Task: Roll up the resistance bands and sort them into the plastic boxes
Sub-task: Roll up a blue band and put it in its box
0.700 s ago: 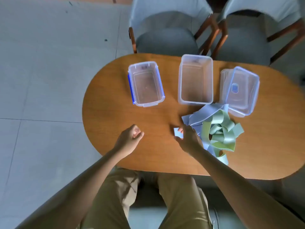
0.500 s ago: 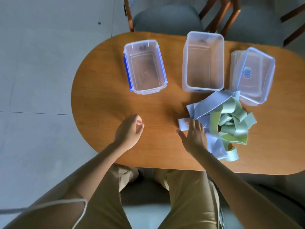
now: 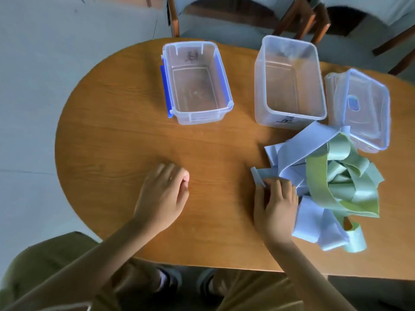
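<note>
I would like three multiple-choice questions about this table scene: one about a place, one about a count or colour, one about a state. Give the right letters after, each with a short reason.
1. Where does the pile of bands lie?
A. in the blue-clipped box
B. on the table, in front of the two right-hand containers
C. on a chair

2. How many open boxes without a lid stand on the table?
A. one
B. two
C. four

3. What is the right hand doing?
A. resting on an end of a pale blue band
B. holding a lid
C. hanging off the table

Answers:
1 B, the pile lies on the wood near the clear box and the lidded box.
2 B, the blue-clipped box and the clear box are both open.
3 A, its fingers lie on the band end.
</note>
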Available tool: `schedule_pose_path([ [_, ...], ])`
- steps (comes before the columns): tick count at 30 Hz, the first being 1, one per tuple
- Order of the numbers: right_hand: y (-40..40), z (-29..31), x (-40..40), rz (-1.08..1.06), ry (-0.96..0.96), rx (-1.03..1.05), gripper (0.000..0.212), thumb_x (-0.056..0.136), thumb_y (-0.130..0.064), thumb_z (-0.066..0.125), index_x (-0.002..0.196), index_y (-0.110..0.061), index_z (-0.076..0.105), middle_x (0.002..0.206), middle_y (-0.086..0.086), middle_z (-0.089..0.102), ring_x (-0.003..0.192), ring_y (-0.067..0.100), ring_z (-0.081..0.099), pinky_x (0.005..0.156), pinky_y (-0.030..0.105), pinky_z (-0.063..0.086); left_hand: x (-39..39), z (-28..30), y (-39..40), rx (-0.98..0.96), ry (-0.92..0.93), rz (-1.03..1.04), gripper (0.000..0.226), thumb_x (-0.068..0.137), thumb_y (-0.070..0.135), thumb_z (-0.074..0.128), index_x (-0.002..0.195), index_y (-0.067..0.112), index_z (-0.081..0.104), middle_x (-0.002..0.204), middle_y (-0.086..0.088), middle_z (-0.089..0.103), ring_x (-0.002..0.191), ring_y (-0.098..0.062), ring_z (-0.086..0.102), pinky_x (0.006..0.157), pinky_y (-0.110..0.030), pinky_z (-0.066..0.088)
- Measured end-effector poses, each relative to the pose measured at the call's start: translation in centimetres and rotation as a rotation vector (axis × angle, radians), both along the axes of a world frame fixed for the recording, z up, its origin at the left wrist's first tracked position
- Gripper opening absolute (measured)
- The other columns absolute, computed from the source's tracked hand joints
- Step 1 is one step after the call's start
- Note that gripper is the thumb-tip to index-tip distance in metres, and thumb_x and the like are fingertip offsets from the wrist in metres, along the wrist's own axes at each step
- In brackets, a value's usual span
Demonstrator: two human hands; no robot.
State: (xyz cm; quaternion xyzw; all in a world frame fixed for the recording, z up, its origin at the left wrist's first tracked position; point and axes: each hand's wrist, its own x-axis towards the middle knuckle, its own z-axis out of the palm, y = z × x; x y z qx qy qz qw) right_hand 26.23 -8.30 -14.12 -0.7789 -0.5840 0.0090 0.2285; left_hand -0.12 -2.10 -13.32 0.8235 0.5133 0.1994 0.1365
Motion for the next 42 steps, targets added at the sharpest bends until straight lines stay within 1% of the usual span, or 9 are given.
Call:
schedule_pose_path([
  [7,-0.3,-0.8,0.0,0.027,-0.031,0.173,0.012,0.09,-0.011,0.067,0.082,-0.007,0.059,0.087,0.007,0.06,0.088,0.031,0.051,0.076,0.043,0.044,-0.2,-1.0,-0.9,0.165,-0.056,0.03,0.012,0.085,0.012,0.057,0.083,0.021,0.049,0.077,0.013,0.047,0.076,-0.016,0.045,0.063,-0.03,0.031],
  [14,-2.0,1.6,0.3,0.155,0.151,0.192,0.011,0.094,-0.023,0.061,0.093,-0.014,0.067,0.09,0.003,0.068,0.088,0.026,0.06,0.074,0.039,0.05,-0.8,-1.4,-3.2,0.227,-0.097,0.071,0.021,0.079,0.007,0.066,0.08,0.021,0.05,0.071,0.011,0.05,0.072,-0.017,0.05,0.061,-0.031,0.031],
  [21,-3.2,9.8,1.3,0.177,0.288,0.176,0.012,0.099,-0.023,0.057,0.091,-0.024,0.066,0.076,-0.015,0.064,0.071,-0.001,0.06,0.063,0.008,0.041,-0.8,-1.0,-3.3,0.171,-0.131,0.113,0.017,0.082,0.011,0.063,0.078,0.023,0.05,0.069,0.013,0.049,0.071,-0.012,0.049,0.057,-0.029,0.031],
  [24,-2.6,12.0,1.8,0.197,0.291,0.213,0.008,0.1,-0.02,0.056,0.101,-0.019,0.065,0.081,-0.006,0.066,0.077,0.014,0.062,0.067,0.022,0.048,-1.0,-1.3,-3.1,0.139,-0.142,0.126,0.018,0.081,0.012,0.062,0.078,0.024,0.049,0.069,0.012,0.052,0.071,-0.013,0.052,0.057,-0.03,0.035],
  [31,-1.4,16.7,1.4,0.231,0.498,0.349,0.01,0.103,-0.022,0.054,0.099,-0.023,0.064,0.097,-0.001,0.069,0.094,0.021,0.066,0.08,0.036,0.055,-1.1,-1.3,-3.1,0.12,-0.15,0.127,0.018,0.081,0.014,0.063,0.076,0.026,0.05,0.067,0.012,0.053,0.066,-0.008,0.051,0.055,-0.027,0.036],
  [34,-0.9,17.8,0.6,0.288,0.598,0.37,0.011,0.102,-0.022,0.056,0.096,-0.021,0.065,0.094,0.001,0.07,0.09,0.025,0.065,0.08,0.04,0.054,-0.9,-0.7,-2.2,-0.08,-0.288,0.177,0.013,0.088,0.021,0.062,0.078,0.028,0.059,0.07,0.013,0.063,0.064,-0.003,0.057,0.056,-0.021,0.038],
  [36,-0.7,18.3,-0.1,0.335,0.637,0.367,0.013,0.103,-0.018,0.055,0.097,-0.016,0.066,0.09,-0.003,0.07,0.084,0.015,0.065,0.074,0.029,0.054,-0.3,1.9,-1.5,-0.239,-0.525,0.102,0.012,0.094,0.028,0.06,0.083,0.031,0.064,0.081,0.013,0.07,0.074,-0.006,0.065,0.065,-0.028,0.05],
  [39,-0.4,18.8,-1.0,0.396,0.68,0.347,0.014,0.103,-0.018,0.055,0.096,-0.015,0.067,0.086,-0.008,0.069,0.08,0.006,0.061,0.072,0.02,0.05,1.5,8.6,-0.6,-0.241,-0.762,-0.048,0.013,0.101,0.036,0.055,0.096,0.032,0.066,0.093,0.01,0.073,0.081,-0.006,0.068,0.072,-0.031,0.053],
  [42,0.1,19.3,-2.0,0.445,0.715,0.329,0.015,0.102,-0.016,0.056,0.092,-0.02,0.067,0.082,-0.013,0.067,0.078,0.004,0.06,0.071,0.017,0.048,3.8,15.3,-0.2,-0.206,-0.812,-0.175,0.017,0.101,0.042,0.054,0.107,0.033,0.067,0.099,0.012,0.073,0.085,-0.007,0.07,0.076,-0.029,0.054],
])
